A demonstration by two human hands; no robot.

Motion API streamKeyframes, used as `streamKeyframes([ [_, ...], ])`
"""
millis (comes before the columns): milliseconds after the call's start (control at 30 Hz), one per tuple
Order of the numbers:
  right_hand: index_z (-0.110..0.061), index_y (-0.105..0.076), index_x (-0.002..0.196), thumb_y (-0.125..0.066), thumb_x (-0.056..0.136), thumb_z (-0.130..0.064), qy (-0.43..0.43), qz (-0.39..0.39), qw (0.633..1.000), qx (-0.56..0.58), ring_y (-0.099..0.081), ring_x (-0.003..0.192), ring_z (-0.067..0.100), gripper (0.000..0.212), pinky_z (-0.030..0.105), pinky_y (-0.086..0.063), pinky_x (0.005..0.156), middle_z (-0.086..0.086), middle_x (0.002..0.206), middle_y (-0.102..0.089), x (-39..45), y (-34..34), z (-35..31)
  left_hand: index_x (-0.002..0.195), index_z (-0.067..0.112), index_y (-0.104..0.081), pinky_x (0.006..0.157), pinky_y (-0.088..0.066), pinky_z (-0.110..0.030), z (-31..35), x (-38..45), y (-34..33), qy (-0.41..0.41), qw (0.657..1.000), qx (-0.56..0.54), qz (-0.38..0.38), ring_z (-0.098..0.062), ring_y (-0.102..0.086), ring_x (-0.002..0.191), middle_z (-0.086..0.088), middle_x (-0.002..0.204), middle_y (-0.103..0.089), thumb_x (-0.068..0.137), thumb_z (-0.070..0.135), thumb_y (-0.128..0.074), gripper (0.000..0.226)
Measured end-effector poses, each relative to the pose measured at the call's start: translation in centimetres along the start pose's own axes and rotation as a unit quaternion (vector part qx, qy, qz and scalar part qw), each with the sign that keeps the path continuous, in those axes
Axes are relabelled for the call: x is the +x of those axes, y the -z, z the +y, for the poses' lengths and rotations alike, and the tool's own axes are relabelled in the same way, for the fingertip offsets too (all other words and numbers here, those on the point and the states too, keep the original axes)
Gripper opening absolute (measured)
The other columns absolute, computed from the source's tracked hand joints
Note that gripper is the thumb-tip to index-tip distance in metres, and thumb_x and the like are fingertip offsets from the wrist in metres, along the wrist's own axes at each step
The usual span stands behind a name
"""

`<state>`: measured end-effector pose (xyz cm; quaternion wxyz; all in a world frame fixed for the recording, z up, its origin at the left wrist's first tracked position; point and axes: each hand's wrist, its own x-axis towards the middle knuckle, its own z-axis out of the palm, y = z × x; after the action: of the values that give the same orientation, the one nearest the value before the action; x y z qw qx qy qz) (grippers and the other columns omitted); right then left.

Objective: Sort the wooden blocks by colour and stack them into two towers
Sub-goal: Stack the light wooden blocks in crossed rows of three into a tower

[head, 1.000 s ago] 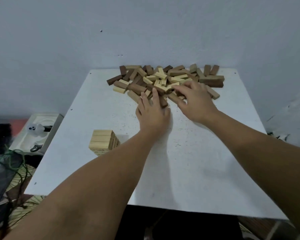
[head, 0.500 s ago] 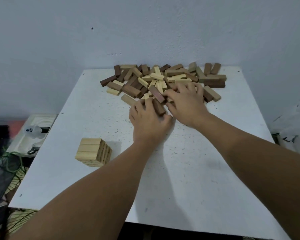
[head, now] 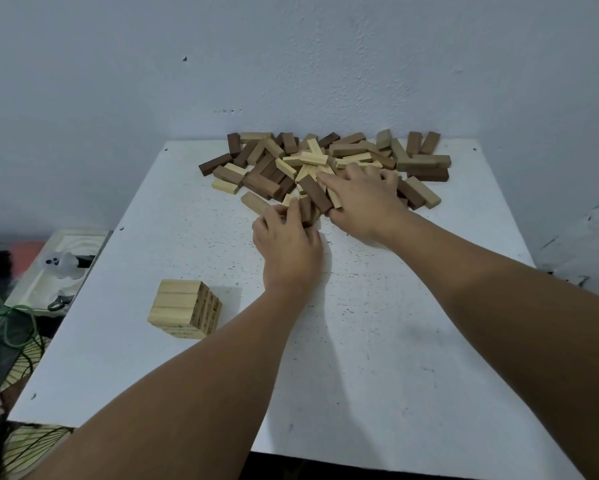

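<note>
A loose pile of dark and light wooden blocks (head: 329, 161) lies at the far edge of the white table (head: 395, 341), against the wall. A short tower of light blocks (head: 184, 306) stands at the table's near left. My left hand (head: 287, 244) is at the pile's near edge, its fingers curled round a dark block (head: 306, 212); small light pieces show beside it. My right hand (head: 364, 199) lies over the middle of the pile with fingers spread, thumb and index finger pinching a light block (head: 335, 199). A long dark block (head: 313, 192) lies between the two hands.
The grey wall (head: 291, 64) rises right behind the pile. Left of the table, lower down, sits a white tray (head: 83, 237) with a small white figure (head: 61, 265), and green cables (head: 14, 327) lie beside it. The table's front edge runs beneath my forearms.
My left hand's fingers have curled in round blocks at the pile's near edge. My right hand has shifted a little left and closed thumb and index on a light block.
</note>
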<state>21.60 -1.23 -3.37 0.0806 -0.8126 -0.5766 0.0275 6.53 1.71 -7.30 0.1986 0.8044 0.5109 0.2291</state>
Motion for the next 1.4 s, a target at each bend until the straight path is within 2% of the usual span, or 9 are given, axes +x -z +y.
streamKeyframes([
  [200, -0.042, -0.053, 0.126, -0.062, 0.094, -0.042, 0.014, 0.041, 0.999, 0.018, -0.046, 0.124, 0.025, 0.032, 0.050, -0.022, 0.109, -0.004, 0.125, -0.050, -0.2, -0.4, 0.4, 0.138, 0.019, -0.055, 0.107, -0.035, -0.048, -0.1, 0.1, -0.2, 0.002, 1.000, 0.000, 0.027, -0.030, -0.037, 0.116, -0.008, 0.131, -0.047, 0.099, 0.013, -0.052, 0.040],
  [333, -0.042, -0.060, 0.124, -0.063, 0.094, -0.028, 0.031, 0.063, 0.997, 0.010, -0.051, 0.117, 0.021, 0.033, 0.050, -0.019, 0.112, -0.005, 0.119, -0.053, -0.3, -0.1, 0.8, 0.135, 0.020, -0.058, 0.112, -0.031, -0.047, -0.2, 0.1, -0.2, 0.015, 0.999, -0.010, 0.039, -0.028, -0.037, 0.115, -0.006, 0.125, -0.050, 0.100, 0.016, -0.053, 0.036],
  [533, -0.032, -0.073, 0.118, -0.057, 0.101, -0.025, 0.091, 0.133, 0.987, -0.011, -0.063, 0.104, 0.020, 0.024, 0.051, -0.014, 0.121, -0.007, 0.104, -0.068, -0.9, -0.1, 2.2, 0.123, 0.021, -0.070, 0.114, -0.026, -0.044, -0.4, 0.1, -0.2, 0.029, 0.997, -0.037, 0.068, -0.023, -0.041, 0.113, 0.000, 0.113, -0.054, 0.097, 0.024, -0.055, 0.030],
  [767, -0.028, -0.074, 0.109, -0.063, 0.099, -0.026, 0.123, 0.275, 0.953, -0.010, -0.064, 0.091, 0.021, 0.015, 0.048, -0.031, 0.111, -0.006, 0.089, -0.067, -4.4, -0.5, 1.9, 0.131, 0.025, -0.066, 0.113, -0.021, -0.040, 0.1, -0.7, 0.9, 0.062, 0.991, -0.076, 0.095, -0.022, -0.045, 0.119, 0.000, 0.120, -0.059, 0.097, 0.030, -0.062, 0.034],
  [867, -0.028, -0.073, 0.111, -0.063, 0.099, -0.024, 0.090, 0.297, 0.950, 0.005, -0.062, 0.087, 0.020, 0.016, 0.046, -0.034, 0.108, -0.006, 0.091, -0.067, -7.2, -1.0, 1.4, 0.134, 0.025, -0.065, 0.114, -0.022, -0.041, 0.1, -1.8, 1.4, 0.077, 0.988, -0.092, 0.100, -0.024, -0.046, 0.122, -0.002, 0.123, -0.059, 0.099, 0.028, -0.060, 0.035],
  [1033, -0.031, -0.072, 0.113, -0.067, 0.096, -0.028, -0.032, 0.233, 0.963, 0.129, -0.061, 0.083, 0.008, 0.017, 0.043, -0.036, 0.107, -0.012, 0.094, -0.072, -12.5, -2.4, 0.0, 0.142, 0.024, -0.057, 0.109, -0.030, -0.045, 0.4, -4.9, 2.5, 0.092, 0.985, -0.106, 0.096, -0.027, -0.048, 0.120, -0.006, 0.123, -0.059, 0.101, 0.021, -0.056, 0.041],
  [1133, -0.028, -0.075, 0.107, -0.072, 0.092, -0.031, -0.082, 0.218, 0.946, 0.226, -0.062, 0.075, 0.003, 0.015, 0.046, -0.050, 0.095, -0.015, 0.087, -0.074, -15.1, -2.4, -0.8, 0.140, 0.029, -0.058, 0.106, -0.031, -0.045, 0.3, -7.9, 3.2, 0.108, 0.987, -0.096, 0.069, -0.028, -0.048, 0.122, -0.004, 0.124, -0.059, 0.101, 0.026, -0.055, 0.039],
  [1233, -0.026, -0.075, 0.094, -0.074, 0.090, -0.039, -0.125, 0.173, 0.927, 0.308, -0.066, 0.072, 0.004, 0.013, 0.039, -0.057, 0.080, -0.017, 0.073, -0.069, -17.2, -2.2, -1.6, 0.130, 0.035, -0.065, 0.105, -0.028, -0.042, 0.0, -10.5, 3.4, 0.059, 0.995, -0.085, 0.007, -0.023, -0.050, 0.120, 0.002, 0.119, -0.061, 0.101, 0.038, -0.056, 0.030],
  [1400, -0.028, -0.074, 0.084, -0.066, 0.095, -0.047, -0.129, 0.107, 0.946, 0.279, -0.064, 0.077, 0.005, 0.023, 0.039, -0.053, 0.085, -0.015, 0.075, -0.069, -19.3, -1.8, -1.8, 0.119, 0.038, -0.069, 0.102, -0.030, -0.039, -0.8, -12.4, 3.6, -0.060, 0.989, -0.111, -0.070, -0.014, -0.055, 0.108, 0.014, 0.102, -0.063, 0.094, 0.043, -0.062, 0.026],
])
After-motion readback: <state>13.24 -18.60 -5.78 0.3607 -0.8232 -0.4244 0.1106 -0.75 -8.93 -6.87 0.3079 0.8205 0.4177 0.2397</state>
